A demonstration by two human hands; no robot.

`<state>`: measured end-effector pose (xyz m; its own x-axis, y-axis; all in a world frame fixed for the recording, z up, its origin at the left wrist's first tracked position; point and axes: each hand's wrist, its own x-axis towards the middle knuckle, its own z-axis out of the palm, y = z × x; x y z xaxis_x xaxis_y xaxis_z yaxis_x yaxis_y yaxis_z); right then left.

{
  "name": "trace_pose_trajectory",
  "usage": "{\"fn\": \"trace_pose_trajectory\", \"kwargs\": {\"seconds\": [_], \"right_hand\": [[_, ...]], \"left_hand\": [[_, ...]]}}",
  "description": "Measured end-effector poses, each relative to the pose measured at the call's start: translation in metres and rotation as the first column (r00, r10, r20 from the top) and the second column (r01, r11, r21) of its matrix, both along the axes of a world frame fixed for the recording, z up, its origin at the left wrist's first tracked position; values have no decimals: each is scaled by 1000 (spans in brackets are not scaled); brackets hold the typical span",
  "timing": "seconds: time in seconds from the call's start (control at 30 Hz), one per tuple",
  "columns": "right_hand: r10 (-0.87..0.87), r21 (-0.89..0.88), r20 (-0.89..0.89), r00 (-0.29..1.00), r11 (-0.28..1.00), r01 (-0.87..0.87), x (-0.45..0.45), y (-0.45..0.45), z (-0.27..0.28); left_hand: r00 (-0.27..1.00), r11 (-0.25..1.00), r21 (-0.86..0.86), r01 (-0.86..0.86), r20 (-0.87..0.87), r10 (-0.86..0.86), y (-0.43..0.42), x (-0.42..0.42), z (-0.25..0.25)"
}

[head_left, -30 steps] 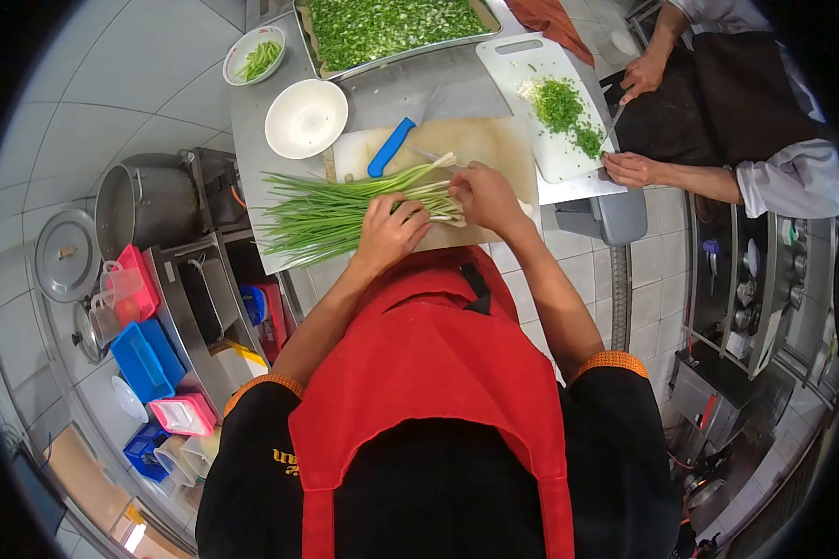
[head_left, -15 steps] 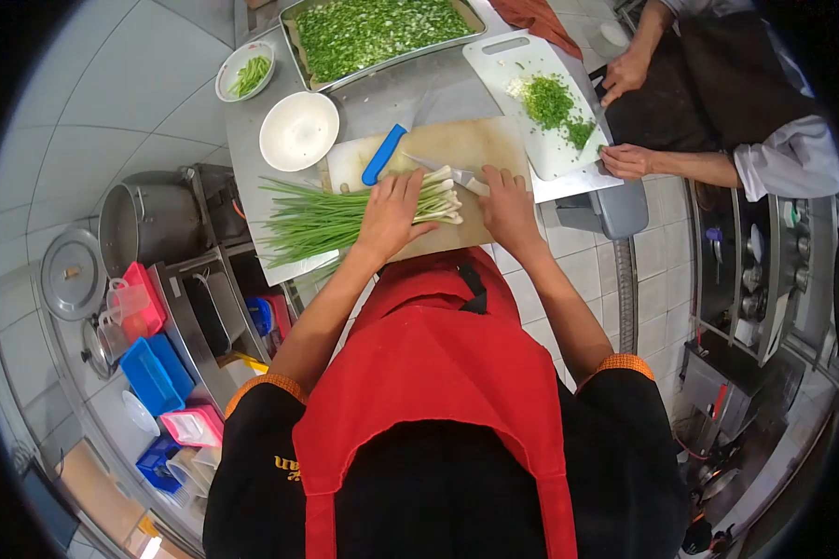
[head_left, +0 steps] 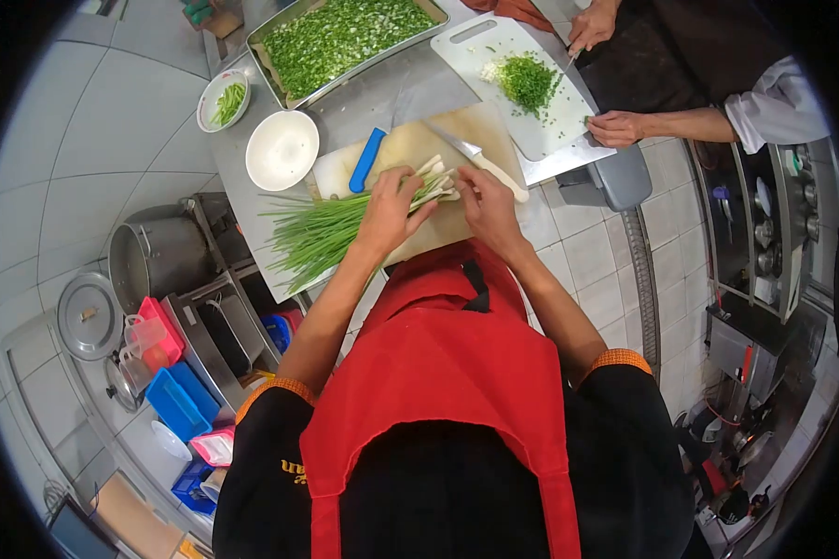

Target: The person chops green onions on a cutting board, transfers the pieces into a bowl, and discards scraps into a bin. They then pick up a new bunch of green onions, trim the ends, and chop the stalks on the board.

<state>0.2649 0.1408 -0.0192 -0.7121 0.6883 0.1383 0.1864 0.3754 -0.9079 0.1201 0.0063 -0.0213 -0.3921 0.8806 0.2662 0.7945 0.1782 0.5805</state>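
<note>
A bundle of spring onions (head_left: 322, 228) lies across the cutting board (head_left: 489, 140), green tops to the left, white ends to the right. My left hand (head_left: 391, 210) is closed over the bundle near the white ends. My right hand (head_left: 489, 210) has its fingers drawn together at the tips of those white ends. Just beyond the right hand, a white-handled knife (head_left: 496, 175) lies on the board, its blade pointing away to the left. A blue-handled knife (head_left: 367, 160) rests on the board's left part.
A white bowl (head_left: 282, 150) and a smaller bowl (head_left: 206, 110) with green pieces stand at left. Behind is a tray (head_left: 331, 89) of chopped greens. At right a co-worker's hands (head_left: 617, 129) work at a white board (head_left: 461, 56) with chopped greens.
My right hand has come away from the white-handled knife, which now lies on the board, and has moved left to the white ends. My left hand stays on the bundle. The view has shifted slightly.
</note>
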Motion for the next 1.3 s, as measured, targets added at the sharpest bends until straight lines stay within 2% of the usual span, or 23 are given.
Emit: {"fn": "trace_pose_trajectory", "kwargs": {"seconds": [0.07, 0.23, 0.33, 0.4, 0.53, 0.6, 0.63, 0.7, 0.77, 0.87, 0.93, 1.0, 1.07, 1.13, 1.2, 1.23, 1.3], "right_hand": [[-37, -46, 27, 999, 998, 39, -3, -3, -8], [-86, -96, 55, 995, 991, 91, -15, 3, -16], [-10, -95, 98, 995, 995, 20, -20, 10, -18], [69, 18, 67, 995, 997, -70, -20, 14, -19], [107, -10, 87, 990, 994, -106, -20, 18, -19], [67, -216, 139, 988, 976, -36, -21, 19, -14], [66, -215, 139, 988, 976, -35, -21, 19, -16], [-36, -68, 86, 996, 997, 42, -20, 19, -21], [-26, -64, 90, 996, 997, 31, -20, 16, -16], [-2, -50, 105, 994, 999, 7, -19, 17, -18], [12, -39, 113, 994, 999, -8, -20, 19, -20], [130, 53, 155, 979, 989, -140, -21, 24, -19], [176, 65, 172, 969, 980, -190, -21, 29, -21], [227, 75, 190, 955, 967, -245, -23, 34, -21], [257, 207, 181, 949, 934, -292, -22, 41, -17], [263, 207, 184, 947, 932, -299, -21, 47, -11], [237, 354, 217, 947, 885, -302, -22, 61, 9]], "left_hand": [[994, 994, 10, 112, -8, -112, -4, -2, -1], [996, 996, 14, 87, 1, -87, 0, 2, 0], [997, 997, 30, 78, -26, -77, 2, 3, -1], [996, 996, 49, 81, -34, -80, 4, 3, -4], [997, 995, 73, 72, -42, -69, 10, 4, -7], [996, 995, 66, 71, -51, -68, 12, 7, -7], [997, 998, 37, 48, -65, -46, 13, 9, -3], [996, 1000, 10, 28, -79, -27, 13, 11, 3], [998, 995, -103, -2, -69, -5, 10, 11, 8], [991, 989, -139, -48, -129, 30, 6, 12, 15], [987, 987, -145, -73, -150, 51, 1, 14, 12], [982, 984, -148, -96, -174, 70, -6, 16, 10], [966, 988, -152, -16, -259, -24, -14, 19, 9], [962, 993, -120, 2, -272, -34, -17, 17, 1], [958, 996, -87, 15, -283, -39, -19, 16, -5], [954, 997, -67, 28, -297, -47, -20, 16, -6], [948, 998, -47, 34, -314, -47, -21, 15, -8]]}}
